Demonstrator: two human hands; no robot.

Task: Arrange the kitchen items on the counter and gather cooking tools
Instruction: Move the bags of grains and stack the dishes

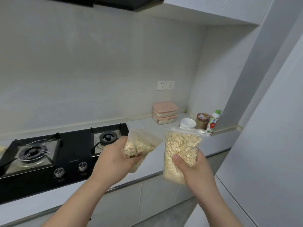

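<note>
Left hand (113, 158) clenched round crumpled oat bag (139, 147), right hand (193, 167) gripping zip-top oat bag (179, 149); both held above counter edge (147, 175), right of gas hob (54, 154). Risk: squeezing pops seal, oats spill.

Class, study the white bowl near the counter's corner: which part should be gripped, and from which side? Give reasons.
Probably pinch the left rim of the white bowl, coming from above-left: its open mouth shows, the brown jar crowds its right, and the zip-top oat bag hides its base.
</note>
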